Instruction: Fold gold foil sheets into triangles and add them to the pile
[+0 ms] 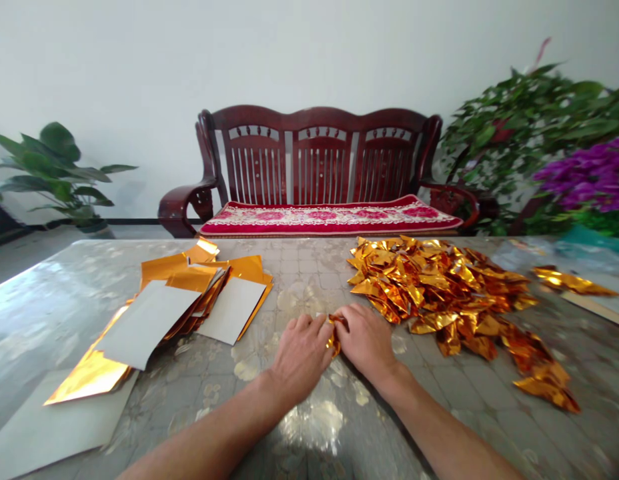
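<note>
Close together at the middle of the table, my left hand (303, 352) and my right hand (367, 343) both grip one small piece of gold foil paper (333, 337). My fingers are closed round it and cover most of it, so its folded shape is mostly hidden. To the right of my right hand lies a large heap of folded gold foil pieces (429, 280), with a few trailing toward the front right. Left of my left hand are loose stacks of flat gold foil sheets (177, 273), some with their pale backs (152, 317) up.
A clear patterned cover lies over the table (204, 413). One pale sheet (64, 420) rests at the front left. At the right, a folded foil piece (574, 281) sits near a pale board (602, 303) and clear plastic. Behind stand a wooden bench (322, 160) and potted plants (64, 170).
</note>
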Demonstrator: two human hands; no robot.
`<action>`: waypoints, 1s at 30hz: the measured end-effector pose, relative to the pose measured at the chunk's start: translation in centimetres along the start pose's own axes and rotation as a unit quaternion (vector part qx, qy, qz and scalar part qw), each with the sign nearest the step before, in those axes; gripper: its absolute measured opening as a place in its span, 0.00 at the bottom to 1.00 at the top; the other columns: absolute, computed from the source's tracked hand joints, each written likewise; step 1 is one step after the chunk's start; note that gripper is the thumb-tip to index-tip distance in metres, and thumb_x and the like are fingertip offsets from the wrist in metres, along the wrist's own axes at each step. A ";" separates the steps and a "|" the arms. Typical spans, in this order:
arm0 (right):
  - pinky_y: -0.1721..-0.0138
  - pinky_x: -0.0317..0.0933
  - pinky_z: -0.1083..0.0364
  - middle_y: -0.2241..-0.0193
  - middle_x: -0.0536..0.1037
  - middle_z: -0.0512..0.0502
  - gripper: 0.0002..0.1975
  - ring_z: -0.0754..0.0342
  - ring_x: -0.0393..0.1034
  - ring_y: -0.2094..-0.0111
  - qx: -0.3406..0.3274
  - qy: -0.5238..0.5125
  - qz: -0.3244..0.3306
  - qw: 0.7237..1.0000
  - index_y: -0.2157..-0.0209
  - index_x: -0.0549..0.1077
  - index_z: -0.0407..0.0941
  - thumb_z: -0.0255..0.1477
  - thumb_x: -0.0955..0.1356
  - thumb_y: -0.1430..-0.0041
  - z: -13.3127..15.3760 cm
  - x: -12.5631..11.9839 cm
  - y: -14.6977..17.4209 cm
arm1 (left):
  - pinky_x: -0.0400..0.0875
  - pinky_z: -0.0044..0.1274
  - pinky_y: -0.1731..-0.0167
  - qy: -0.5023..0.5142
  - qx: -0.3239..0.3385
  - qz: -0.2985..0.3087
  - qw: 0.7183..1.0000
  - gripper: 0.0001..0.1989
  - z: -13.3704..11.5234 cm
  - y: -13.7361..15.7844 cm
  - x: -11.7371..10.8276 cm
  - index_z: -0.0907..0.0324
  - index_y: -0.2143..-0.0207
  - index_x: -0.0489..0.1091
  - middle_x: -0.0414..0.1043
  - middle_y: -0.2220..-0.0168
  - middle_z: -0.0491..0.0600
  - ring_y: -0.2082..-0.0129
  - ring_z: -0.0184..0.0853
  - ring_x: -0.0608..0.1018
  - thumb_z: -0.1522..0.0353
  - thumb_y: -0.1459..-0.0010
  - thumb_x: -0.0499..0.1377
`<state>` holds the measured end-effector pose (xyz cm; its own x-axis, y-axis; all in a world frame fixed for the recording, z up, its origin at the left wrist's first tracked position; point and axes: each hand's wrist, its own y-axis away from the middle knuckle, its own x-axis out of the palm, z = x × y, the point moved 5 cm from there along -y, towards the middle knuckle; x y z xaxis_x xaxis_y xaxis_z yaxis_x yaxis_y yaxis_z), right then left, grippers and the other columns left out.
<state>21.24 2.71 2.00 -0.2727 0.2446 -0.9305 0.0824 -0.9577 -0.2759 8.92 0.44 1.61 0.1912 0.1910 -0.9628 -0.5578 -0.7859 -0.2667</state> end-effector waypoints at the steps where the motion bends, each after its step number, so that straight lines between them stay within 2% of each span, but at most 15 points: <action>1: 0.61 0.53 0.55 0.65 0.78 0.49 0.06 0.52 0.70 0.59 -0.008 0.003 -0.004 1.000 0.66 0.76 0.48 0.26 0.66 0.40 0.1 0.0 0.1 | 0.65 0.32 0.59 0.001 -0.002 0.001 1.000 0.09 0.0 0.0 0.0 0.55 0.53 0.66 0.71 0.54 0.49 0.57 0.41 0.71 0.64 0.34 0.54; 12: 0.61 0.52 0.55 0.66 0.75 0.48 0.09 0.52 0.67 0.60 -0.075 0.025 -0.015 0.997 0.66 0.77 0.49 0.26 0.65 0.37 0.5 0.0 0.5 | 0.65 0.34 0.56 0.020 -0.014 0.010 1.000 0.11 0.5 0.0 -0.2 0.54 0.51 0.67 0.72 0.50 0.48 0.54 0.41 0.71 0.63 0.36 0.56; 30: 0.62 0.51 0.54 0.67 0.74 0.46 0.09 0.52 0.65 0.62 -0.114 0.057 -0.024 0.991 0.70 0.75 0.46 0.25 0.65 0.37 1.2 -0.1 0.8 | 0.63 0.33 0.56 0.032 -0.015 0.006 0.999 0.11 1.0 -0.2 -0.3 0.54 0.56 0.67 0.74 0.55 0.47 0.55 0.42 0.71 0.60 0.38 0.58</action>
<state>20.20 1.79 2.15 -0.1718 0.3169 -0.9328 0.2909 -0.8883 -0.3554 8.16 1.10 1.95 0.2365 0.1435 -0.9610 -0.5369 -0.8050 -0.2524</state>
